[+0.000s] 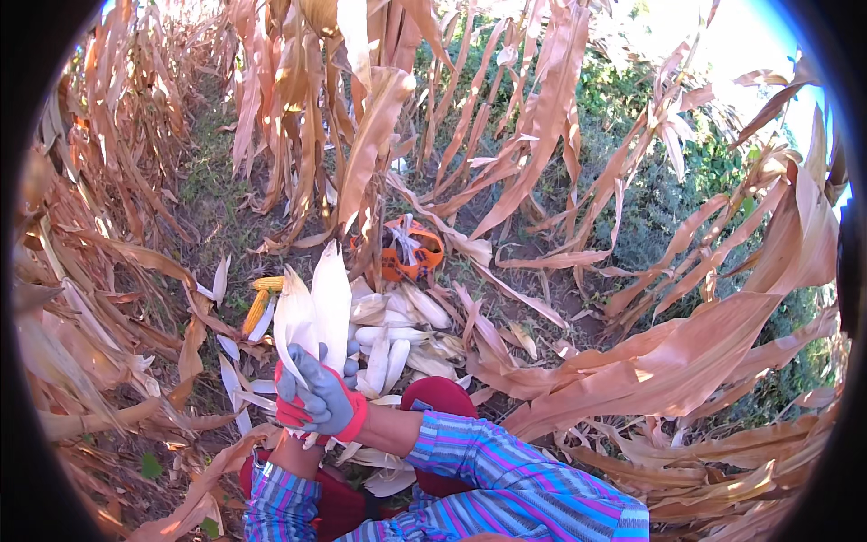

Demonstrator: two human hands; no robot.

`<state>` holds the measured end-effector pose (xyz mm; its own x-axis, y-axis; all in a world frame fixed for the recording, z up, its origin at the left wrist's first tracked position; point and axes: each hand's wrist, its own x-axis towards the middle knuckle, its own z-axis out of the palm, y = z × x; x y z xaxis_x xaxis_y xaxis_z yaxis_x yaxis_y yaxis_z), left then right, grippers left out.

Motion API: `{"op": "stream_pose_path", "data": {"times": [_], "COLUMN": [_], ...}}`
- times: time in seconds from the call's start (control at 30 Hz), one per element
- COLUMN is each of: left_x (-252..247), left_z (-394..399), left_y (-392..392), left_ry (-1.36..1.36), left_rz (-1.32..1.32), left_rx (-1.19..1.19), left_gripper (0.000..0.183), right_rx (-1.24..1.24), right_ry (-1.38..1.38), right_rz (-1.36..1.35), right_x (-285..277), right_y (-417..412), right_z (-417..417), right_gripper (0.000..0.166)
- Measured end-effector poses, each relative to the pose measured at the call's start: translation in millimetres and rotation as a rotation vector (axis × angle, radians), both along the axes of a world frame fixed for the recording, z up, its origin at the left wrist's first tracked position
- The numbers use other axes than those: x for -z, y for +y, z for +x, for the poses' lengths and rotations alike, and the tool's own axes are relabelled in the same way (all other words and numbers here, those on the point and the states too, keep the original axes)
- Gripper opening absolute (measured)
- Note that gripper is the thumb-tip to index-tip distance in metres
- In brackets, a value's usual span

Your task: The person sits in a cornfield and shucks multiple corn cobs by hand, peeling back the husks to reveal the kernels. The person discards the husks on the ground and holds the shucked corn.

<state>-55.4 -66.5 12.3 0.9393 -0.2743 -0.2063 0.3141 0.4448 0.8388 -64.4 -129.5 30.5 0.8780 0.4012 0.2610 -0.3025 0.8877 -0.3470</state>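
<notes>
Both hands wear grey-coated red work gloves and are close together, low and left of the middle. My right hand [325, 400] grips the pale husk of a corn ear [330, 305]. Partly behind it, my left hand [290, 400] is at the base of the same husk, its fingers mostly hidden. The husk leaves stand spread apart above the gloves; whether the ear inside is bare cannot be seen. Bare yellow corn cobs [255, 311] lie on the ground to the left. A heap of pale corn husks [399, 332] lies just beyond the hands.
An orange bag [412, 249] with white tied handles stands beyond the heap, beside a dry stalk. Dry corn stalks rise on the left and at the top. Long dry corn leaves [637, 359] reach in from the right. Green weeds [650, 196] grow at the upper right.
</notes>
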Motion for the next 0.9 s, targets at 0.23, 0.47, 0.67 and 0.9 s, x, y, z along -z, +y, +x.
{"op": "stream_pose_path", "data": {"times": [0.23,0.47,0.67,0.9], "left_x": [13.2,6.8,-11.1,-7.0], "left_z": [43.7,64.4,50.9,49.7], "left_y": [24.7,88.8,93.6,88.9], "left_ry": [0.043,-0.141,-0.335,-0.363], "left_rz": [-0.536,-0.521,-0.582,-0.250], "left_rx": [0.010,-0.212,0.019,-0.003], "left_gripper": [0.031,0.049,0.062,0.060], "right_rx": [0.033,0.177,0.115,0.335], "right_ry": [-0.137,0.308,0.272,-0.287], "right_rz": [-0.024,-0.483,-1.043,-1.638], "right_x": [6.8,31.8,100.8,145.6], "right_y": [-41.5,-61.7,-19.2,21.8], "right_z": [27.1,35.3,19.4,21.9], "right_gripper": [0.047,0.048,0.059,0.068]}}
